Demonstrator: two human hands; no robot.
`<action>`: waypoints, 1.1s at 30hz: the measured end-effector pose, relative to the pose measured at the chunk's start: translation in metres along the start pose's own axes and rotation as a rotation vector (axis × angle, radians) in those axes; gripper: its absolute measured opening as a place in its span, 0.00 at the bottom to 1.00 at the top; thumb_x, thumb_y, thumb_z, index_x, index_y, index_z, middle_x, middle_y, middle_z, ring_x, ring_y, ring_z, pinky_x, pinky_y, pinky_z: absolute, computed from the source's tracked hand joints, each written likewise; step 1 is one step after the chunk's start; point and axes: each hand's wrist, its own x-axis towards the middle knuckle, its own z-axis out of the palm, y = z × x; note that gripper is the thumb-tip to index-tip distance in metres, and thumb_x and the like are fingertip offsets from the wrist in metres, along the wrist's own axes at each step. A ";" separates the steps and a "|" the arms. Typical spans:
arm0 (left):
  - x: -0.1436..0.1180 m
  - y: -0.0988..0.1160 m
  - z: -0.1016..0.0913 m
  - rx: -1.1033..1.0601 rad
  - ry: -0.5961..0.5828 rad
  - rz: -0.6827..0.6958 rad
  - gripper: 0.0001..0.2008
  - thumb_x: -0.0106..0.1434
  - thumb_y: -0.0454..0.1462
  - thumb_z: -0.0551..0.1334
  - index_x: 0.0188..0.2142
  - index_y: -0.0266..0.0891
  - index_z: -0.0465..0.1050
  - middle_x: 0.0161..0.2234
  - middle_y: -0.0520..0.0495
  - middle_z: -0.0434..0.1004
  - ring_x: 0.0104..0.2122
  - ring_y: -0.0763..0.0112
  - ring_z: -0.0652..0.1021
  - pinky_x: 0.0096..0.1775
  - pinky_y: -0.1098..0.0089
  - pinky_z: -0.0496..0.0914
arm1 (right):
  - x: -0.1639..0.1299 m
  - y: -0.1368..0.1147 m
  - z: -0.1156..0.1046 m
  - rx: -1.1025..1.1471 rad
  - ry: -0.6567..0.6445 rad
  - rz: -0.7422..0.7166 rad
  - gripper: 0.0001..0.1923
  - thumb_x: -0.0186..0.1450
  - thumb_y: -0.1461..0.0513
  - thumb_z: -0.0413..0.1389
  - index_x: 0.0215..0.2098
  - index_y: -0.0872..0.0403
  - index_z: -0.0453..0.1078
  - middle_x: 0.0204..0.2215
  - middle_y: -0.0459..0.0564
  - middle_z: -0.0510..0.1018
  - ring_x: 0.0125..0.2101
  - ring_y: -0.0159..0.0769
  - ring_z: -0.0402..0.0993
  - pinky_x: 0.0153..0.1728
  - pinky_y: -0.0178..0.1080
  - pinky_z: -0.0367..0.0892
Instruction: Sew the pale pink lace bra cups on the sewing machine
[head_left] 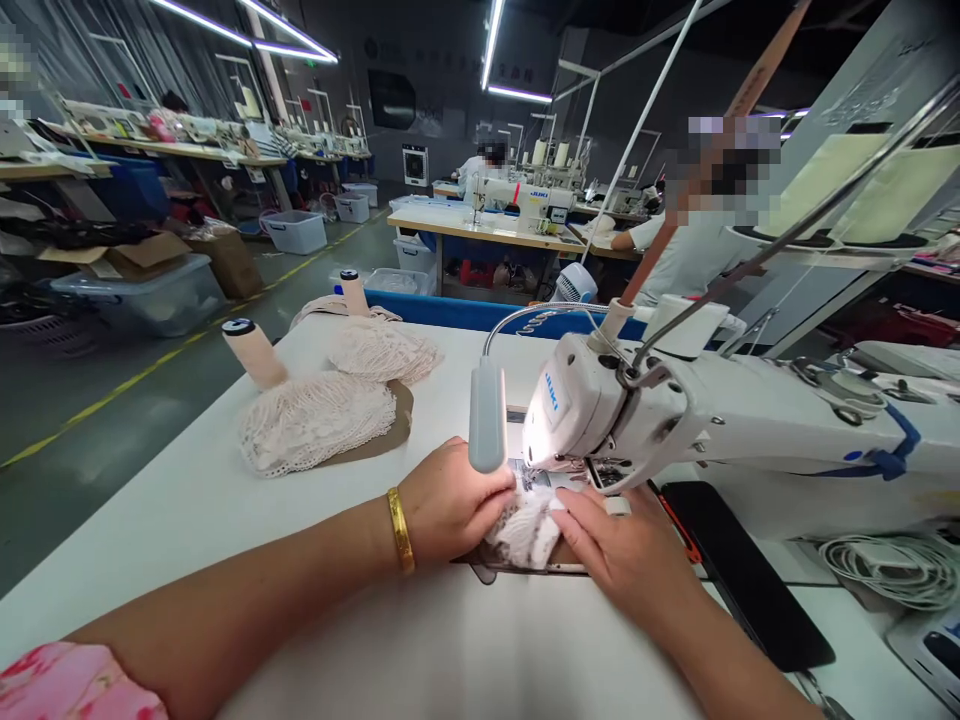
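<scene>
pinches white lace [521,535] with the right hand [634,550], thumb against fingers, at the sewing machine's [585,400] needle end; touches its left side with the left hand [450,505], cannot tell whether pinching. beyond, on the white desk [187,510], piled lacework [315,425] beside thread cones [255,355].

Left of the left hand [454,505], the smooth white tabletop [195,520] leaves passage; a slim grey lamp [487,415] blocks just beyond that hand; a rounded white sewing-machine head [577,400] blocks beyond the right hand [630,550].
</scene>
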 end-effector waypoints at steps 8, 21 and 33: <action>-0.005 0.000 0.018 0.041 0.049 0.076 0.11 0.68 0.31 0.58 0.36 0.41 0.80 0.38 0.44 0.76 0.36 0.63 0.73 0.36 0.65 0.68 | 0.002 -0.003 -0.007 0.222 -0.207 -0.068 0.12 0.70 0.69 0.49 0.37 0.50 0.72 0.36 0.50 0.79 0.37 0.41 0.73 0.40 0.43 0.67; -0.012 0.015 0.032 -0.018 0.041 0.218 0.10 0.66 0.28 0.60 0.42 0.38 0.78 0.35 0.45 0.80 0.36 0.62 0.76 0.39 0.60 0.70 | 0.000 -0.006 -0.010 0.279 -0.254 -0.141 0.20 0.66 0.72 0.49 0.49 0.48 0.72 0.38 0.50 0.80 0.38 0.41 0.74 0.40 0.42 0.68; -0.015 0.016 0.035 0.024 0.030 0.189 0.10 0.68 0.29 0.58 0.41 0.37 0.79 0.38 0.43 0.83 0.37 0.62 0.77 0.40 0.59 0.71 | -0.003 -0.002 -0.004 0.251 -0.255 -0.078 0.14 0.68 0.73 0.48 0.42 0.51 0.70 0.37 0.49 0.79 0.38 0.41 0.74 0.37 0.41 0.67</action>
